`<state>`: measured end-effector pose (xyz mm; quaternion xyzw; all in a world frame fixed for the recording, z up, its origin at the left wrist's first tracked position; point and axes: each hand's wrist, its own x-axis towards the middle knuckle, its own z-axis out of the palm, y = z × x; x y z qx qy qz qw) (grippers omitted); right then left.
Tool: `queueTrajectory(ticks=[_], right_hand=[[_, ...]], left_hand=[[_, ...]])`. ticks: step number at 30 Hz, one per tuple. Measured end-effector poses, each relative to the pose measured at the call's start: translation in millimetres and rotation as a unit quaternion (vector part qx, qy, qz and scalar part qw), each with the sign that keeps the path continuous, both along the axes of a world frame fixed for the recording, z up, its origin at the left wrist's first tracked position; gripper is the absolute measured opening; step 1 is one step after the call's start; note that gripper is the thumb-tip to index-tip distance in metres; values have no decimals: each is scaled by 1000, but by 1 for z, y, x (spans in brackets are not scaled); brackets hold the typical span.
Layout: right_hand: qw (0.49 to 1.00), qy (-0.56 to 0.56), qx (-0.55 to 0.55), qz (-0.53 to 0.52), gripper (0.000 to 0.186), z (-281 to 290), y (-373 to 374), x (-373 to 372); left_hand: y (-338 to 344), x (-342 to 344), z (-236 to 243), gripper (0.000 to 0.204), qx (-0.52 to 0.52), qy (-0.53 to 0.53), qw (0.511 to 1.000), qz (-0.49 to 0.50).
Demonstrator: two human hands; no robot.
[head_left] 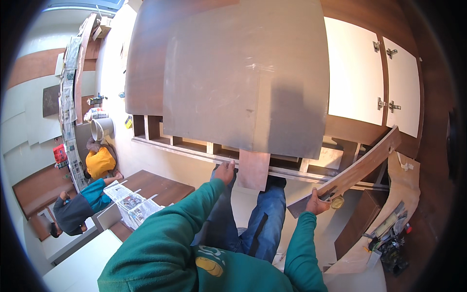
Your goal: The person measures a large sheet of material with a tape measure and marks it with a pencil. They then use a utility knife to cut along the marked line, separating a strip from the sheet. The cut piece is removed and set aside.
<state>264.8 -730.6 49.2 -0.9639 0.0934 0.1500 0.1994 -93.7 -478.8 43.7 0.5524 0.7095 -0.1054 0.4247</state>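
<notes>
My right hand (317, 203) is closed round the near end of a long wooden plank (352, 171), which slants up and away to the right. My left hand (225, 172) is at the front rail (194, 155) of a low wooden frame, its fingers curled and partly hidden; what they grip, if anything, I cannot make out. Just right of that hand, a short pinkish plywood strip (254, 171) sticks out over the rail toward me. Over the frame lies a large grey-brown board (219, 82).
Two white panels with metal hinges (352, 73) are at the right. Tools (394, 243) lie on a bent plywood piece (406, 182), near a round tin (337, 202). At the left, two other people (100, 160) crouch or sit near a bucket (101, 128) and a newspaper-covered brown board (165, 182).
</notes>
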Motion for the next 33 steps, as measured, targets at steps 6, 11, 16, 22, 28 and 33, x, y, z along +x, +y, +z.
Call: queueTrajectory(ticks=[6,11,16,22,28,33], right_hand=[[998,-22,-54,10,101,-4,9,-5],[996,-32,-80,22,101,-18,7,-6],[997,-5,-76,2,111,-46,0,-3],[996,6,-79,-27,118,-64,-5,-3],[986,-30,-164,21,120,-50,-11,-17],[993,-31,-116,-15,91,-31,5,-52]], left_hand=[[11,-25,-20,68,-37,-23,999,30],[34,-36,-7,68,-15,13,1000,10],[77,-66,2,66,71,47,996,22],[174,-137,-25,62,215,48,973,67],[296,-194,-46,78,232,119,962,78],[373,-208,-49,79,267,139,950,81]])
